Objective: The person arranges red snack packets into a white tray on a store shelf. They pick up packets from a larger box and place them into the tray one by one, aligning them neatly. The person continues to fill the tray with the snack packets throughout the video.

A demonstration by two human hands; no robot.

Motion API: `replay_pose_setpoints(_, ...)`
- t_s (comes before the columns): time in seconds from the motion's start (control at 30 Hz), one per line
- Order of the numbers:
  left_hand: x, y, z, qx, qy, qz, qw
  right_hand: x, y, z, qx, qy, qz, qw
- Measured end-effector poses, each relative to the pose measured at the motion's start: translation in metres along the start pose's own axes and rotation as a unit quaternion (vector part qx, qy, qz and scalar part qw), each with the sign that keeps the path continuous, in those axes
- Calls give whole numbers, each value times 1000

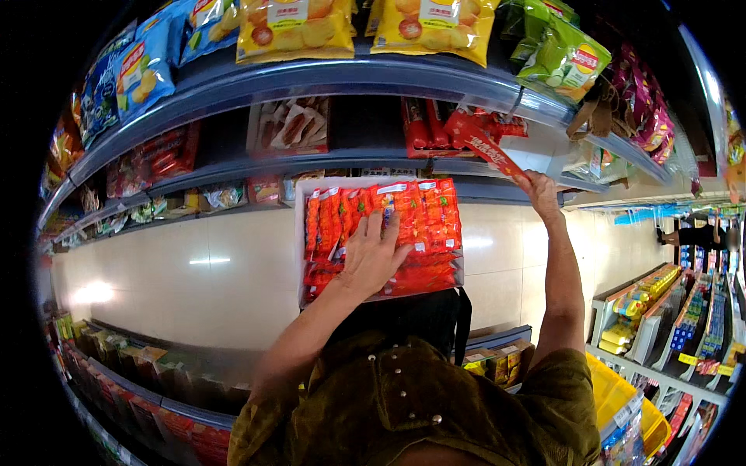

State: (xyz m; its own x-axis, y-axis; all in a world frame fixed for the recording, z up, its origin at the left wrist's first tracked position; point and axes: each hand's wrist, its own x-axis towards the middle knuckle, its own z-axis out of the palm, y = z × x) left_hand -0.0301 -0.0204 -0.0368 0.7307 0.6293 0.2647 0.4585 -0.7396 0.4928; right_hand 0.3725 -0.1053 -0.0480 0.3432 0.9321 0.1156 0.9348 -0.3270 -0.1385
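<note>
An open carton (300,233) filled with red snack packets (440,215) is in front of my torso, above the floor. Spread over the packets, my left hand (373,253) rests with its fingers apart; whether it pinches one is not visible. My right hand (539,195) is raised to the right, at the shelf edge, and grips the end of a red printed cardboard strip (486,145). The strip's far end reaches a shelf box (440,154) of red packets. What supports the carton from below is hidden.
Yellow chip bags (434,26) and green chip bags (568,58) line the upper shelf (408,76). A box of wrapped snacks (297,125) stands on the shelf below. Behind me runs another shelf (192,408). A person (699,236) is far off at the right.
</note>
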Motion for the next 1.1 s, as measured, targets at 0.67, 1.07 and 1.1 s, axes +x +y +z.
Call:
replay_pose_setpoints(0.67, 5, 1, -4, 5, -19, 10, 1000, 126, -7, 56, 332, 0, 342, 879)
replay_pose_setpoints(1.07, 3, 1, -1, 2, -25, -12, 1000, 89, 5, 25, 682, 102, 250, 680)
replay_pose_setpoints(1.1, 3, 2, -1, 4, -23, -11, 1000, 81, 3, 15, 711, 119, 226, 656)
